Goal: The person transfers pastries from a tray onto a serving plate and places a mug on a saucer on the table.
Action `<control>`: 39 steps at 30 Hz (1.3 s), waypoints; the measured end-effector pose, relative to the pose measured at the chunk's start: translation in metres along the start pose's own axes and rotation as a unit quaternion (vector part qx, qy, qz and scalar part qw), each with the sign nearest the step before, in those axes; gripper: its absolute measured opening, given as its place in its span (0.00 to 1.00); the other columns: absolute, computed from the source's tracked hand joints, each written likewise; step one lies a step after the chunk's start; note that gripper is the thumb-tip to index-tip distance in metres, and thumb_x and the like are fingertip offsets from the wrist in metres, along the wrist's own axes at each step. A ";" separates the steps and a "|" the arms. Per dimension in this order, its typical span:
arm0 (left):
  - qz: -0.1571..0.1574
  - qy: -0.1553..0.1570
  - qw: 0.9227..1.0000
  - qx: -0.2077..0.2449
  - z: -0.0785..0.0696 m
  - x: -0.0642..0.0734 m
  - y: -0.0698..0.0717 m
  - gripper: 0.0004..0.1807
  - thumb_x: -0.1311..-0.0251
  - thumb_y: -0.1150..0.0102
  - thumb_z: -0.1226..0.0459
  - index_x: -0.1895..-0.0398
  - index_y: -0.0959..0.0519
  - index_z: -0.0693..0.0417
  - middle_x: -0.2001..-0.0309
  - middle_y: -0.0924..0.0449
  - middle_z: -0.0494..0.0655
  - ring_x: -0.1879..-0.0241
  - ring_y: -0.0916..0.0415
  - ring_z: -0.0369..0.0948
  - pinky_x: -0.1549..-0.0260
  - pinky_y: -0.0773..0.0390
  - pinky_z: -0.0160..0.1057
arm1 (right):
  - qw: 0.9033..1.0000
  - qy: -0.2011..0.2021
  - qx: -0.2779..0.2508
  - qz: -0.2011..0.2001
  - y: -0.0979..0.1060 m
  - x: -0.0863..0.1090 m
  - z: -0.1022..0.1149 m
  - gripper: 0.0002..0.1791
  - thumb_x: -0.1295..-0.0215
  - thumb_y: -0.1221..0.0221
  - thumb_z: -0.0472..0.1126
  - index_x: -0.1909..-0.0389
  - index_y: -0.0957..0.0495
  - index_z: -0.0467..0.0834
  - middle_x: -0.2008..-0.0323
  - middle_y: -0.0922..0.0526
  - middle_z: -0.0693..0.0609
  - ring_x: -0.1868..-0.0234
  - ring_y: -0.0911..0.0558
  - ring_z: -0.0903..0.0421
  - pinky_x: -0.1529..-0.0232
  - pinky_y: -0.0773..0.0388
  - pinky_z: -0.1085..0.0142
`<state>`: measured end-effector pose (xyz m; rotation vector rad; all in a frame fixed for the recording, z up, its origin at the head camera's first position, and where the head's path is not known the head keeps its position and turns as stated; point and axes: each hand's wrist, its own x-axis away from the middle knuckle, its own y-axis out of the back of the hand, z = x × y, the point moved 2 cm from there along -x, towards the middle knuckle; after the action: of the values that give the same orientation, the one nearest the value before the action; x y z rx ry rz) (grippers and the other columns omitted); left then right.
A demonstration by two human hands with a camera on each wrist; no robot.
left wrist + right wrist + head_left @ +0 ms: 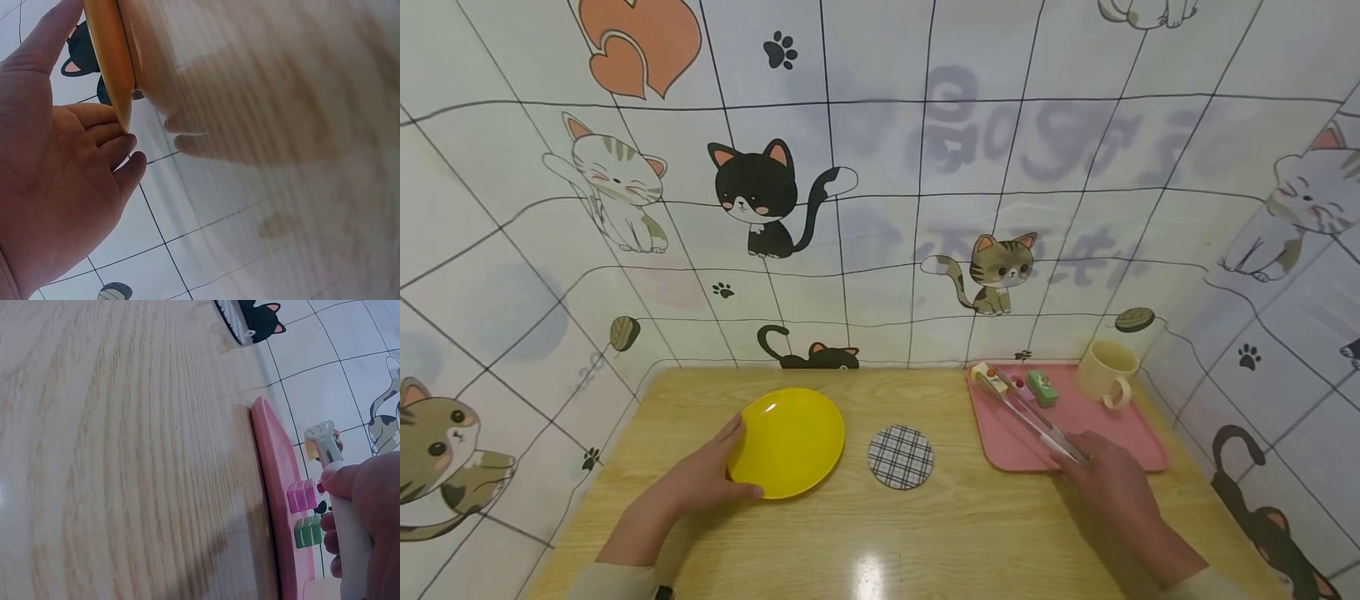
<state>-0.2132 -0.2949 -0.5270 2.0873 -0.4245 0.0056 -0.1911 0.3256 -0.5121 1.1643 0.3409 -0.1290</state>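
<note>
One round yellow plastic plate point(790, 442) lies on the pale wooden worktop point(925, 533); the left hand point(700, 483) holds its near-left rim, thumb on top and fingers curled beneath. The right hand point(1112, 483) is clamped on one pair of white tongs point(1026, 412), whose tips reach a small cake piece point(987, 379) on the pink rectangular tray point(1120, 442). Also on the tray: one green block point(1042, 388) and one cream mug point(1108, 372). One round checked coaster point(900, 457) lies between plate and tray.
</note>
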 end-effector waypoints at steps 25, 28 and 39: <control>-0.006 -0.011 1.000 -0.002 -0.002 0.001 -0.001 0.72 0.46 0.17 0.37 0.13 0.47 0.71 0.11 0.58 0.67 0.16 0.49 0.68 0.20 0.43 0.68 | 0.996 0.082 -0.003 0.017 -0.005 -0.016 0.038 0.17 0.32 0.23 0.46 0.47 0.08 0.43 0.58 0.09 0.51 0.59 0.12 0.50 0.56 0.13 0.45; -0.005 -0.010 1.000 0.000 -0.002 0.001 -0.001 0.72 0.46 0.16 0.38 0.13 0.47 0.71 0.11 0.58 0.67 0.16 0.49 0.68 0.20 0.43 0.68 | 0.995 0.095 -0.011 0.016 -0.007 -0.021 0.045 0.11 0.34 0.22 0.45 0.54 0.07 0.47 0.62 0.11 0.57 0.63 0.15 0.55 0.60 0.15 0.50; -0.007 -0.010 1.000 0.000 -0.004 0.002 -0.001 0.72 0.47 0.16 0.38 0.13 0.47 0.71 0.11 0.57 0.68 0.16 0.49 0.69 0.20 0.43 0.69 | 0.993 0.103 -0.027 0.058 -0.017 -0.032 0.069 0.20 0.34 0.22 0.45 0.44 0.08 0.41 0.52 0.07 0.48 0.51 0.10 0.44 0.50 0.12 0.43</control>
<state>-0.2105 -0.2919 -0.5250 2.0922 -0.4228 -0.0226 -0.2120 0.2534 -0.4925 1.1434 0.4551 0.1026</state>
